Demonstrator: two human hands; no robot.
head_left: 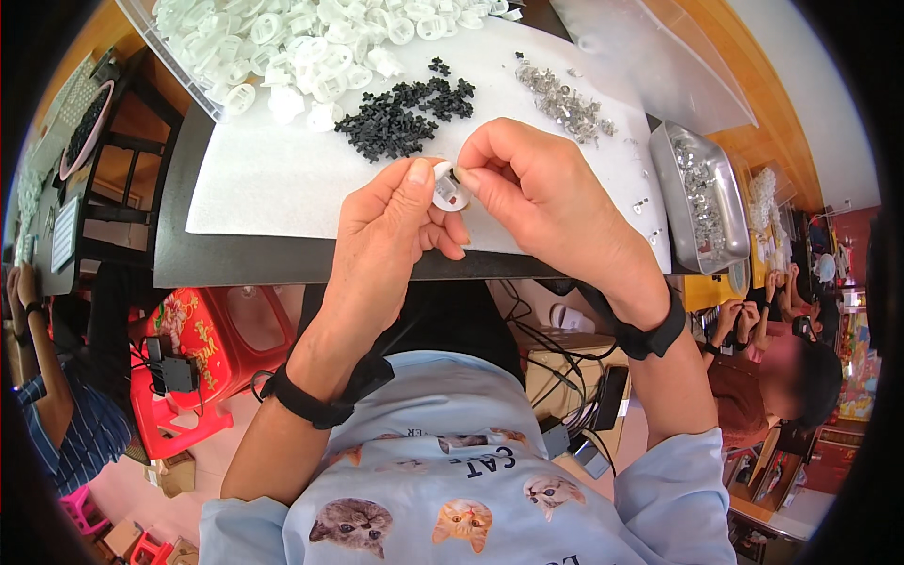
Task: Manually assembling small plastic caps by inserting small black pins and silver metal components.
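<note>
Above the table's front edge, my left hand (391, 212) pinches a small round white plastic part (450, 193) between thumb and fingers. My right hand (537, 184) is closed in a pinch at the upper right of that part, with a tiny black piece (454, 175) at its fingertips. Whether the black piece sits in the white part or only touches it, I cannot tell. Just beyond my hands lies a pile of small black pieces (391, 122) on a white sheet (273, 184). Farther back is a big heap of white plastic parts (301, 42).
Small metal pieces (565, 99) lie scattered at the back right of the sheet. A steel tray (673, 179) of metal pieces stands at the right edge, near a clear plastic lid (650, 56). Red stools (207, 348) and cables (556, 367) are below. Other people sit on both sides.
</note>
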